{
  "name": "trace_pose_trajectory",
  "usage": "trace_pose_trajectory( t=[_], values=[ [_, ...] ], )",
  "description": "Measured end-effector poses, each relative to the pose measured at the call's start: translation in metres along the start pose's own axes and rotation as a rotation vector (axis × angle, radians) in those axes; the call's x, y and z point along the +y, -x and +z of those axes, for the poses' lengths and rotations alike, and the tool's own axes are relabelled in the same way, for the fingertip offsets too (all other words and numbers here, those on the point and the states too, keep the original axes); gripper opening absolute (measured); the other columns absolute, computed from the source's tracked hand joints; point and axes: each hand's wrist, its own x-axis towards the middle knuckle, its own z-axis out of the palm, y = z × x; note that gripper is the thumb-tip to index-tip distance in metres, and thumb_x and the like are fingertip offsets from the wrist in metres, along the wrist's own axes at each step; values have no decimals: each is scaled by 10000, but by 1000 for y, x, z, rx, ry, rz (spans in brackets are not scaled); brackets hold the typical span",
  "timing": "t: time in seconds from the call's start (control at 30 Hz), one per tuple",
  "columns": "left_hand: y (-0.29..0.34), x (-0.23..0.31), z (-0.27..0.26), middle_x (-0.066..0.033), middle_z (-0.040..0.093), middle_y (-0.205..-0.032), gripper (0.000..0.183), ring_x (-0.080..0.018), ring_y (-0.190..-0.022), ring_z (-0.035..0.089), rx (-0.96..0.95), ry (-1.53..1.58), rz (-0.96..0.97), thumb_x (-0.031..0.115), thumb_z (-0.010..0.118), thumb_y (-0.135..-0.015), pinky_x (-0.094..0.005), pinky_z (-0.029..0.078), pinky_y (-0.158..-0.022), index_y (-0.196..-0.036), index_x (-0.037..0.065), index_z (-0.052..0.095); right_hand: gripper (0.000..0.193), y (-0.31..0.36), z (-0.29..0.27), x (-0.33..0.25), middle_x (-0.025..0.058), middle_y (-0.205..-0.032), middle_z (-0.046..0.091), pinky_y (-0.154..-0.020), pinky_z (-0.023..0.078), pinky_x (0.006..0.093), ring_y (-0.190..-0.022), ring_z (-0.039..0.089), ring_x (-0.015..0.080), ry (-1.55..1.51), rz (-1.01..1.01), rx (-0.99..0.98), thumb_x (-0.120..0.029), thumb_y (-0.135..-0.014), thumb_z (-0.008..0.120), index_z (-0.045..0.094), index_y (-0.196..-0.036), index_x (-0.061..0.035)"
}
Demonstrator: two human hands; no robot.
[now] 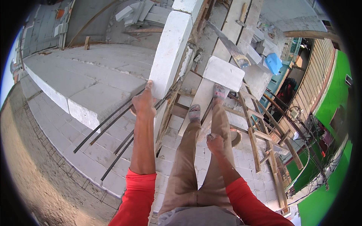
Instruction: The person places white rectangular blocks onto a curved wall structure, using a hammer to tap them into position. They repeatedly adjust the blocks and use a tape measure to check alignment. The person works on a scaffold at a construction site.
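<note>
Closest to my remote lens is the wearer's grey top [200, 216], with a red sleeve [137, 188] on either side of it. My landmark is the long white block [169, 52], which has a second white block [186, 5] in line past its far end.

Left of the landmark I see a broad grey slab of blockwork [94, 94], and nearer to me on that side, dark rods [103, 128] slanting toward its near end. The left hand [143, 102] is at that near end, a digit against the block; its other fingers are hidden, so I can't tell whether the grip is pinching or just resting.

Right of the landmark, two sandalled feet [194, 114] stand on planks. The right hand [215, 144], on the landmark's near right, is by the thigh, its grip folded into a fist. Farther up on the landmark's right I make out a loose white block [223, 73], a handsaw [226, 42] and a hammer [243, 15]. Well to the landmark's right come a wooden ladder-like frame [252, 145] and a blue object [273, 63].
</note>
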Motion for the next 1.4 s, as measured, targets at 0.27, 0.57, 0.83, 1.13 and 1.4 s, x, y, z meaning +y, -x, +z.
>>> trace_pose_trajectory(
  t=[0.27, 0.57, 0.83, 1.13, 1.4],
  values=[
    [-12, -11, -5, -176, 638, -1304, 654, -268, -1086, 644, -68, 4, 106, 330, 850, -927, -462, 569, -923, -1328, -119, 595, 265, -8, 9, 19, 279, -908, 726, -861, 561, 529, -937, 708, 477, -2, -41, -28, -261, -911, 652, 760, -925, -20],
    [-13, -8, -5, -154, 579, -1396, 602, -269, -1246, 585, -65, 24, 52, 289, 833, -946, -465, 525, -1084, -1362, -61, 574, 272, -25, 26, 38, 276, -867, 724, -820, 565, 534, -871, 710, 479, -76, -146, 96, -245, -911, 654, 743, -892, 12],
    [-5, -1, -1, -136, 602, -1342, 531, -244, -1211, 598, -91, 21, 39, 270, 806, -972, -394, 548, -1064, -1350, -35, 592, 273, -25, 25, 43, 278, -975, 733, -895, 557, 536, -963, 711, 466, -25, -104, -7, -254, -916, 645, 761, -971, -14],
    [3, -2, -4, -216, 565, -1341, 666, -280, -1233, 584, -150, -96, 94, 372, 728, -1024, -344, 501, -1116, -1440, -87, 483, 281, -149, 36, 36, 261, -1019, 757, -920, 583, 521, -1016, 732, 448, 184, -34, 60, -283, -919, 649, 781, -973, -40],
    [12, -2, -1, -299, 559, -1280, 726, -284, -1246, 609, -54, -296, 231, 372, 674, -1061, -341, 547, -1052, -1479, -157, 405, 529, -402, 105, 16, 209, -1465, 584, -1033, 555, 541, -1269, 652, 403, 532, -393, 86, -188, -964, 601, 572, -1487, -115]
  ],
)
